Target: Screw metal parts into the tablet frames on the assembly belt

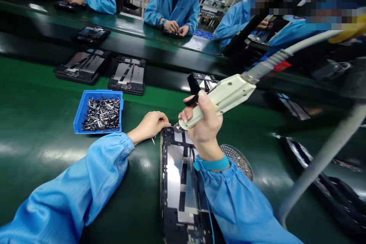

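Note:
My right hand [206,127] is wrapped round a cream electric screwdriver [233,93], which leans down to the left. The screwdriver's metal nose is at the top edge of an opened tablet-like device [174,171] with bare silver and black inner parts; its bit is hidden. By the device's top left corner, my left hand [150,125] is closed, thumb and fingertips pressed together close to the screwdriver's nose. A thin metal piece [153,141] sticks out below that hand; whatever the fingertips pinch is too small to tell. My right forearm covers part of the device.
A blue bin [78,120] of small metal parts stands to the left. Behind it lie opened devices [127,74]. A perforated round metal dish [237,158] sits beside my right wrist. A grey pole [323,160] rises at right. Co-workers in blue sleeves [171,26] work across the bench.

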A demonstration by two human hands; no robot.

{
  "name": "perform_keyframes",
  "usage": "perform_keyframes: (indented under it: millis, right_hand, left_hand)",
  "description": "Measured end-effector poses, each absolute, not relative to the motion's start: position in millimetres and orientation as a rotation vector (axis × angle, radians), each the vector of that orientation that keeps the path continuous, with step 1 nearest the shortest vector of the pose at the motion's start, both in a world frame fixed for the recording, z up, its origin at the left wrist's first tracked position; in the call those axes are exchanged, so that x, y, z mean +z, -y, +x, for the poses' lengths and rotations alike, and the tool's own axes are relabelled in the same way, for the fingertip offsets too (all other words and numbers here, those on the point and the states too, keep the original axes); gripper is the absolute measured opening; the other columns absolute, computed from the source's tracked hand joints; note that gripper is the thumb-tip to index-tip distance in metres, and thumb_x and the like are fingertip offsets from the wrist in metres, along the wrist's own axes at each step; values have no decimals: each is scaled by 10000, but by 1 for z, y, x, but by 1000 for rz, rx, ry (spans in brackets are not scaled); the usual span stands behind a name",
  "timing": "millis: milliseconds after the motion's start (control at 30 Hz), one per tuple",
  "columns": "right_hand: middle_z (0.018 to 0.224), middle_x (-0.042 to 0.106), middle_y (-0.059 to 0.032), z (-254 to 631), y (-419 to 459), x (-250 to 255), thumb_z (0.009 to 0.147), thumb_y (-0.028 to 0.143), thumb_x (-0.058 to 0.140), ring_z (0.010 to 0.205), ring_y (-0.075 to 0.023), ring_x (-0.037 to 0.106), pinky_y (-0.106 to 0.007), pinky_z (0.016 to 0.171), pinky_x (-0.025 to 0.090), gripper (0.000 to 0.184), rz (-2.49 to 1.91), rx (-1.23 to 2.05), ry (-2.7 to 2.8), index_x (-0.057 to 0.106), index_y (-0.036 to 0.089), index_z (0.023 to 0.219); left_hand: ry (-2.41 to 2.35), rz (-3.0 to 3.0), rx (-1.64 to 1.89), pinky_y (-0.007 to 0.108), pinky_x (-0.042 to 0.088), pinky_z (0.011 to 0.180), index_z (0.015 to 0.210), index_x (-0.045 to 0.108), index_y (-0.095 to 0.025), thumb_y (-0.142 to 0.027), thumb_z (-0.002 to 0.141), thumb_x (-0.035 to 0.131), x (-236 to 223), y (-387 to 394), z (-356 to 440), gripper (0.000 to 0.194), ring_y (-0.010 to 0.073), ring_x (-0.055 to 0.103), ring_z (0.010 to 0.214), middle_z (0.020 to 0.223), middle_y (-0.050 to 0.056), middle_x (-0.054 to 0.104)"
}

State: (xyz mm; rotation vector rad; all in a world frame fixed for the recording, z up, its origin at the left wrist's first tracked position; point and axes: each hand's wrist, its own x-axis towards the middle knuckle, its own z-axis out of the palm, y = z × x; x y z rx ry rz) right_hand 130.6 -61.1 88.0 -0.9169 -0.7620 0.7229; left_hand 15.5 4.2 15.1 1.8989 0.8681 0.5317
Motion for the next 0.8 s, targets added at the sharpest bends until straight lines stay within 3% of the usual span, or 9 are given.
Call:
perform_keyframes:
  millis: [267,800]
  right_hand:
    - [402,467,56,130,52,87,761,479,758,336,-89,428,-225,387,426,307,-918,737,798,705,184,692]
    - [423,503,43,120,44,66,756,511,792,362,-115,468,-247,404,398,344,-974,745,819,700,186,688]
  left_hand:
    - [-834,1782,474,221,423,637,738,724,-120,-150,813,734,11,-10,12,81,140,620,673,715,13,709]
    - [-897,1807,512,227,331,613,616,643,-117,-61,774,634,19,-4,13,167,113,505,598,585,-24,597]
